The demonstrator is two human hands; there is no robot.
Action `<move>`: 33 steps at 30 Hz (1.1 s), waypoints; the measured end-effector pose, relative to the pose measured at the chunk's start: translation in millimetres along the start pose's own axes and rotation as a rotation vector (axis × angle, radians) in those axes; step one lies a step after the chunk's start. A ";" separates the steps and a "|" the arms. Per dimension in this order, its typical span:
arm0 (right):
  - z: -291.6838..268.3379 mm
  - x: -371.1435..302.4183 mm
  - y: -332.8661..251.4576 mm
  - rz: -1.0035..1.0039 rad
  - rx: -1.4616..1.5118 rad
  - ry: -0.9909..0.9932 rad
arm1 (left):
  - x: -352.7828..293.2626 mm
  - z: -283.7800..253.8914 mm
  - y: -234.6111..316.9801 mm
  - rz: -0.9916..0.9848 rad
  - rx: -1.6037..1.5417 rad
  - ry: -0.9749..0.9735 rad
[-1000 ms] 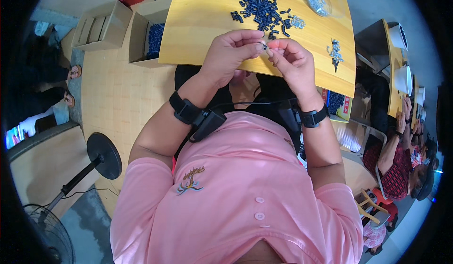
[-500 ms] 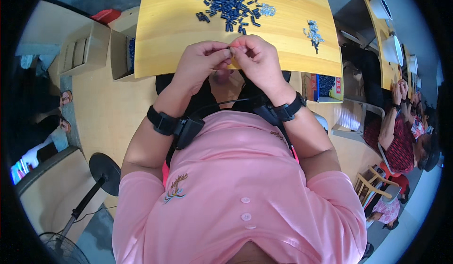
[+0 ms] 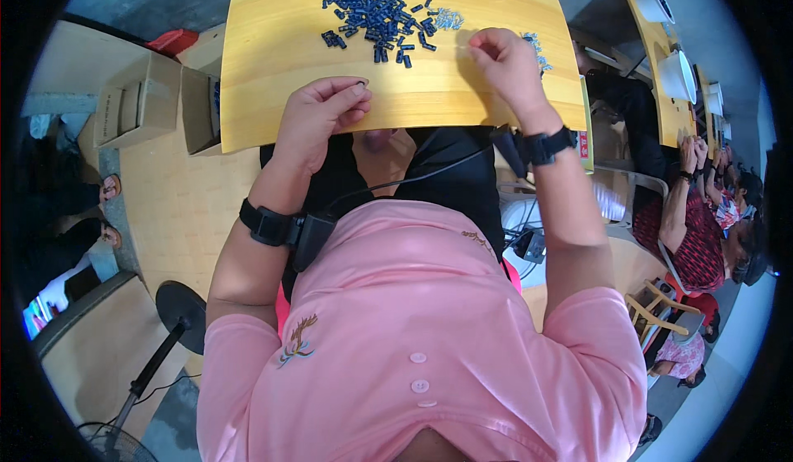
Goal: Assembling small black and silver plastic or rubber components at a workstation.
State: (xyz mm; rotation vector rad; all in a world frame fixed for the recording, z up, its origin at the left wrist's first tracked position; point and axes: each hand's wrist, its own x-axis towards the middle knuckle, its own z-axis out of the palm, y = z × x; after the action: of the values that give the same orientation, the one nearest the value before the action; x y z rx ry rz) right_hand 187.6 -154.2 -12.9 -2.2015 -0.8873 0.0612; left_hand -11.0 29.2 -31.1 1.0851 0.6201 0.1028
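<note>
Parts [image 3: 373, 16] are lying heaped on the table [image 3: 268, 65], upper centre. Left of centre, the left hand [image 3: 318, 119] is pinching a dark piece [image 3: 363, 83], thumb against forefinger. Upper right, the right hand [image 3: 510, 67] is curling; finger gap and contents cannot be told.

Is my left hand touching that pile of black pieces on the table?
Apart. The head view shows yellow tabletop between your left hand and the pile of black pieces.

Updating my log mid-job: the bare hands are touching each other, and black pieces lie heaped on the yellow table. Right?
Not quite: the head view shows the left hand and right hand apart. Black pieces do lie heaped on the yellow table.
</note>
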 end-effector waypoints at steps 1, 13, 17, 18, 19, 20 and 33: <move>-1.8 8.7 10.7 -0.002 0.001 -0.002 | 1.1 -1.5 -1.1 0.010 -0.015 0.011; 17.3 54.6 36.1 -0.321 -0.266 -0.133 | 5.2 -6.2 -3.3 -0.021 -0.073 -0.029; 13.9 41.7 28.5 -0.307 -0.280 -0.133 | 5.0 -6.2 -4.2 -0.022 -0.085 -0.018; 12.8 37.5 26.5 -0.302 -0.288 -0.138 | 4.7 -7.5 -5.1 -0.017 -0.088 -0.021; 11.2 32.7 22.8 -0.302 -0.292 -0.137 | 4.8 -8.2 -5.5 -0.010 -0.091 -0.023; 9.4 27.9 18.3 -0.262 -0.269 -0.158 | 4.6 -8.0 -5.5 -0.009 -0.093 -0.026; -7.5 33.4 20.0 -0.185 -0.238 -0.108 | 3.9 -7.1 -6.2 0.019 -0.087 -0.018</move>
State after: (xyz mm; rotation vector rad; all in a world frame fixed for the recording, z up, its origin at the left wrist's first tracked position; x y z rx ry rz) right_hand 226.7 -148.0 -13.4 -2.3397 -1.2089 -0.0157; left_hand -12.8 33.3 -40.2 1.0066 0.5846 0.1352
